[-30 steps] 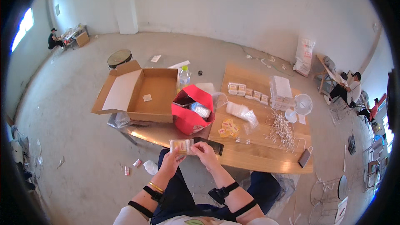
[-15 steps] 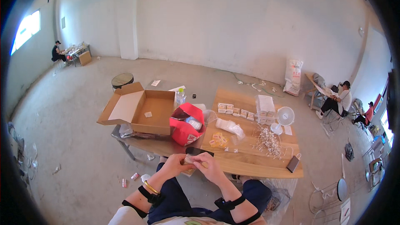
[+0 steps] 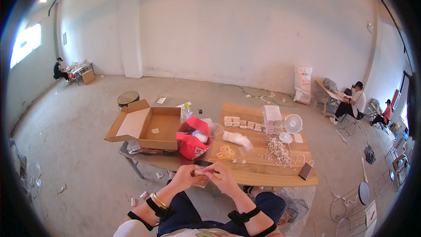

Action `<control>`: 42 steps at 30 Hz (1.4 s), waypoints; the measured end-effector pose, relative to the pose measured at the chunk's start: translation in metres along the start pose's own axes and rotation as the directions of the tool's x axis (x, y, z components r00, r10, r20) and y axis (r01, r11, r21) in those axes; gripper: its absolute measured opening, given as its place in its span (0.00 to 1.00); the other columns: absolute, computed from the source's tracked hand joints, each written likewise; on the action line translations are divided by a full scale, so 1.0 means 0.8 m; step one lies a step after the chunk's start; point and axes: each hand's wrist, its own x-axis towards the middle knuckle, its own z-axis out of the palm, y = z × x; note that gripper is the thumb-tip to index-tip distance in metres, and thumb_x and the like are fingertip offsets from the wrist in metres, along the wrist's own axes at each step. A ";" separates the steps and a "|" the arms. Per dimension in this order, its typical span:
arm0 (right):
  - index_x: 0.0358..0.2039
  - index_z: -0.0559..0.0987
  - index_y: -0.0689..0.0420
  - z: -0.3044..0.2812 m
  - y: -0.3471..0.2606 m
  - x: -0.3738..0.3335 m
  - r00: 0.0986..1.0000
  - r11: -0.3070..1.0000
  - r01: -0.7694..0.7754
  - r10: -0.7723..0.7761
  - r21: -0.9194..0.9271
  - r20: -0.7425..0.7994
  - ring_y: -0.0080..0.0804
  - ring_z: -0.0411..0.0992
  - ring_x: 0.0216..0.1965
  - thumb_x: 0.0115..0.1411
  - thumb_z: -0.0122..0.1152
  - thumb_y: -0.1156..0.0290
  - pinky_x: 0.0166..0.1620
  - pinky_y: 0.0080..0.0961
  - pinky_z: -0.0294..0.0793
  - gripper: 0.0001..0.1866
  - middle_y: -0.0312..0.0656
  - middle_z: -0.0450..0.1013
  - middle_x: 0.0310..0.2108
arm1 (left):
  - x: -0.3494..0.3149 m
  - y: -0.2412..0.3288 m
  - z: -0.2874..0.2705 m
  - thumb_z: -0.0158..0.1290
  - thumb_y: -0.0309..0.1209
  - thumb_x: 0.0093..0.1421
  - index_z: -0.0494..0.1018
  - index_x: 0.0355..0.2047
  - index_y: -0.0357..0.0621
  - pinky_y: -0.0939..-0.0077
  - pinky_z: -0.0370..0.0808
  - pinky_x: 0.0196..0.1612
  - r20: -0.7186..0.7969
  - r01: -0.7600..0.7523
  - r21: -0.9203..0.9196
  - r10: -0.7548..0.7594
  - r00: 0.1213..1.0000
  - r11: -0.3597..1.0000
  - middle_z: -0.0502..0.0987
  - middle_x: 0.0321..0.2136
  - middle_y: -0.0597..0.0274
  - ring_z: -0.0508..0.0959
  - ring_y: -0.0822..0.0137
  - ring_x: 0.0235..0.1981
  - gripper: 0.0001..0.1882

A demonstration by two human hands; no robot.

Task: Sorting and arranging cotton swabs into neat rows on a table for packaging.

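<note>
My left hand and my right hand meet in front of me at the table's near edge. Both have their fingers closed on a small clear plastic packet, with something pale tan showing near the right fingers. A dark flat phone-like object lies just beyond my hands. Yellow-and-white cards are spread on the wooden table, near a few small white pieces. A heap of thin white sticks lies farther right.
Left stand an open cardboard box and a red bag. A clear plastic roll, small white boxes, a stacked pack, a white fan and a dark power bank occupy the table. Other people sit at distant tables.
My view has tilted up slightly, so the far room sits lower. Both hands still hold the packet, and its clear plastic now shows more between the fingers.
</note>
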 end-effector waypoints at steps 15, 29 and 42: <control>0.38 0.79 0.62 -0.023 -0.016 -0.002 0.981 0.978 -0.111 0.137 0.178 -0.140 0.25 0.75 0.38 0.62 0.63 0.73 0.46 0.24 0.74 0.07 0.38 0.78 0.35 | -0.002 0.025 0.015 0.56 0.30 0.65 0.79 0.42 0.34 0.81 0.76 0.41 -0.206 -0.124 -0.297 0.064 0.976 0.947 0.82 0.34 0.64 0.79 0.77 0.35 0.10; 0.37 0.81 0.62 -0.029 -0.016 -0.003 0.970 0.984 -0.141 0.158 0.105 -0.183 0.21 0.75 0.35 0.61 0.64 0.72 0.41 0.21 0.72 0.07 0.36 0.79 0.31 | -0.006 0.024 0.021 0.56 0.28 0.66 0.79 0.40 0.32 0.84 0.75 0.40 -0.237 -0.203 -0.391 0.115 0.965 0.898 0.81 0.34 0.65 0.78 0.79 0.35 0.09; 0.32 0.79 0.61 -0.041 -0.014 0.001 0.985 0.999 -0.010 0.003 -0.042 -0.173 0.26 0.74 0.36 0.59 0.64 0.73 0.44 0.24 0.71 0.05 0.38 0.77 0.31 | 0.018 0.027 0.030 0.58 0.25 0.62 0.79 0.38 0.35 0.79 0.77 0.42 -0.130 -0.235 -0.264 0.207 0.970 0.936 0.77 0.48 0.56 0.79 0.75 0.38 0.06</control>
